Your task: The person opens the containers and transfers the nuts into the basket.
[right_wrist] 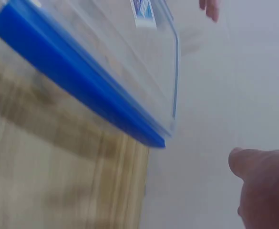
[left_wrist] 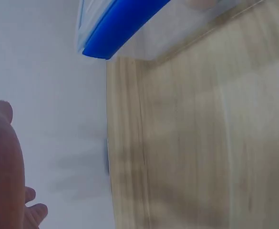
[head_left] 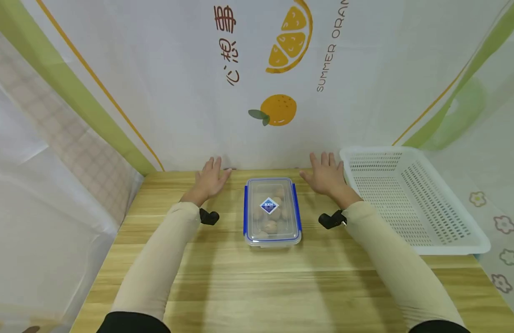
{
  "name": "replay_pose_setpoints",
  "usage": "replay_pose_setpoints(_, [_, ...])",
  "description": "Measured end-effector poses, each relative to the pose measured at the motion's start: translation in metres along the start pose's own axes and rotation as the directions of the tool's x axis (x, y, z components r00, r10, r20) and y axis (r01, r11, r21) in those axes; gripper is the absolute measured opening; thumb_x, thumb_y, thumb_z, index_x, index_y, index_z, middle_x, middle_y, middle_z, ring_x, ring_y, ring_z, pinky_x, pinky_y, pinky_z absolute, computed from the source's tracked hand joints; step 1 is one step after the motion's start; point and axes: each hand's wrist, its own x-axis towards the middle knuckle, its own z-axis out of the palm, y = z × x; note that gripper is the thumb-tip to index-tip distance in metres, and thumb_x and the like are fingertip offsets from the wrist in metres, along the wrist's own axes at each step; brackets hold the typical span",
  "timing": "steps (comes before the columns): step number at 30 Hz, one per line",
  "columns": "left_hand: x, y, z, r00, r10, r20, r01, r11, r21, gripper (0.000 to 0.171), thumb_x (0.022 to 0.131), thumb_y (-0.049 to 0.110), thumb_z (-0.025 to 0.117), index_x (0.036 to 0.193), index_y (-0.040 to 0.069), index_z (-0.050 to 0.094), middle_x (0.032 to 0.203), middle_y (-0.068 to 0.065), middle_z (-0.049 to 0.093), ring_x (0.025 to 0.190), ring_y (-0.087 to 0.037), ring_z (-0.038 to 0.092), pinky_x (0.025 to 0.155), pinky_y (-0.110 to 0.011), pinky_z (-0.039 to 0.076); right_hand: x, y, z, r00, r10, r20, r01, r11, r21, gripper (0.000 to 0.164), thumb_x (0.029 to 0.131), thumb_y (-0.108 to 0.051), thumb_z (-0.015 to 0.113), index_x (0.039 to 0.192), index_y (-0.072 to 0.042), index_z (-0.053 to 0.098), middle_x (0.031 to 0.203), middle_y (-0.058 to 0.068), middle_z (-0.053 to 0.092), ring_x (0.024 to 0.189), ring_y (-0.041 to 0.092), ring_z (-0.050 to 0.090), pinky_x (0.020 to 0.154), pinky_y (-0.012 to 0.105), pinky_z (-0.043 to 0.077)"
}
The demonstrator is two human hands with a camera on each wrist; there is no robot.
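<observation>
A clear lidded food container (head_left: 273, 215) with blue side clips stands upright on the wooden table, its lid on. Several round light-brown things (head_left: 270, 226) show through the lid; their kind is unclear. To its left, my left hand (head_left: 207, 181) has its fingers extended towards the back edge and holds nothing. On the other side my right hand (head_left: 326, 176) is spread in the same way, also holding nothing, apart from the container. The container's blue clip (left_wrist: 125, 26) shows in the left wrist view, and the other clip (right_wrist: 77, 71) in the right wrist view.
A white perforated plastic basket (head_left: 411, 203) sits at the right of the table, close beside my right hand and forearm. Behind the wooden table (head_left: 257, 286) hangs a white cloth (head_left: 190, 115) printed with oranges.
</observation>
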Motion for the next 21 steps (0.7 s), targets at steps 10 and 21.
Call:
replay_pose_setpoints(10, [-0.024,0.003,0.015,0.999,0.027,-0.036,-0.031,0.99,-0.138,0.071,0.112,0.046,0.024,0.162,-0.001,0.007,0.166,-0.027,0.004,0.153,-0.045,0.004,0.119,-0.076,-0.002,-0.021,-0.011,0.016,0.998,-0.041,-0.04,0.048,0.979,0.198,0.074,0.109,-0.042,0.042,0.158,0.008,0.017,0.157,0.04,0.02,0.144,0.058,0.018,0.122,0.069,0.02])
replay_pose_setpoints(21, [-0.047,0.019,0.042,0.998,0.009,-0.062,-0.038,0.877,-0.48,0.069,0.112,0.04,0.029,0.159,-0.009,0.011,0.162,-0.034,0.013,0.14,-0.049,0.037,0.121,-0.059,0.032,-0.042,-0.015,0.039,0.999,-0.031,0.012,0.021,0.869,0.495,0.073,0.111,-0.04,0.039,0.158,0.009,0.013,0.158,0.035,0.026,0.141,0.051,0.034,0.119,0.063,0.032])
